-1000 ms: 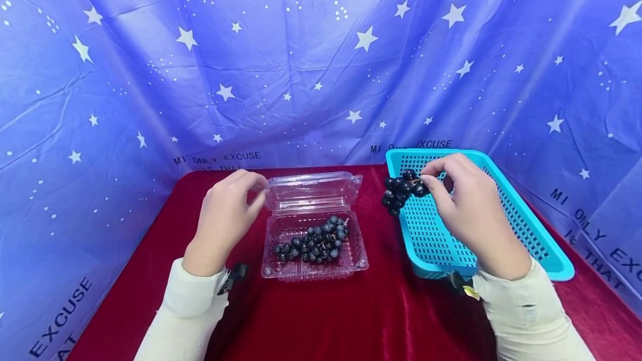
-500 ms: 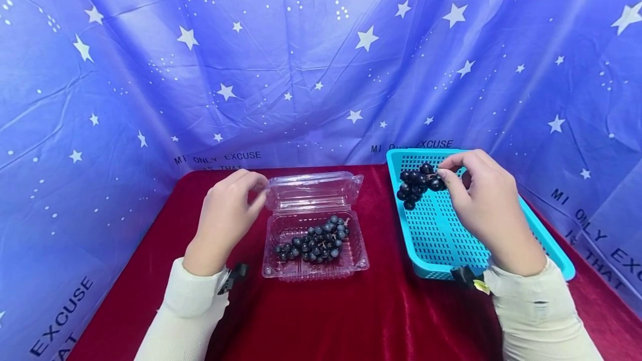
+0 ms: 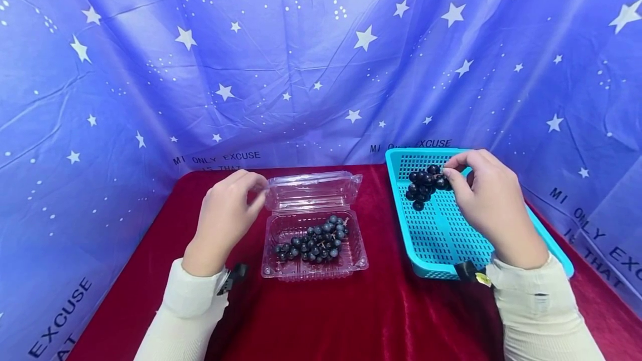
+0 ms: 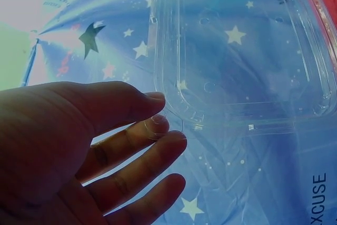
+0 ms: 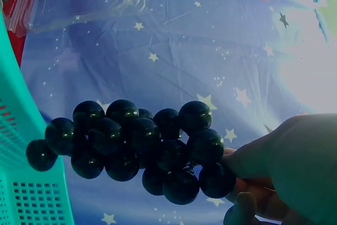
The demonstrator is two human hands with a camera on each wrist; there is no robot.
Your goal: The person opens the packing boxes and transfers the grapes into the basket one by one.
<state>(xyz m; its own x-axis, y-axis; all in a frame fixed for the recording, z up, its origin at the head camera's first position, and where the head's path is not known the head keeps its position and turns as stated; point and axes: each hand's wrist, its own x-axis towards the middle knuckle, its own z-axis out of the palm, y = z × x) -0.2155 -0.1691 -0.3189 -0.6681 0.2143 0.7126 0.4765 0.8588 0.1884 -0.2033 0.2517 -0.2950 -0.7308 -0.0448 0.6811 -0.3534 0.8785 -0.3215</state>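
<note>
My right hand [image 3: 494,205] pinches a small bunch of dark grapes [image 3: 422,185] by its stem end, above the turquoise basket [image 3: 408,238]. In the right wrist view the grapes [image 5: 131,140] stretch out leftward from the fingertips. My left hand [image 3: 225,216] pinches the corner of the raised lid [image 3: 313,191] of a clear plastic clamshell box [image 3: 273,233]. The left wrist view shows the lid's corner tab between thumb and index finger, the other fingers loosely bent. A larger bunch of grapes [image 3: 316,241] lies in the box's lower half.
A dark red cloth [image 3: 331,316] covers the table. Blue star-printed curtains [image 3: 281,60] hang behind and on both sides. The basket stands to the right of the box, a strip of red cloth between them.
My right hand has moved right with the small bunch of grapes, from the basket's left rim to over its inside. The left hand, the lid and the box have stayed still.
</note>
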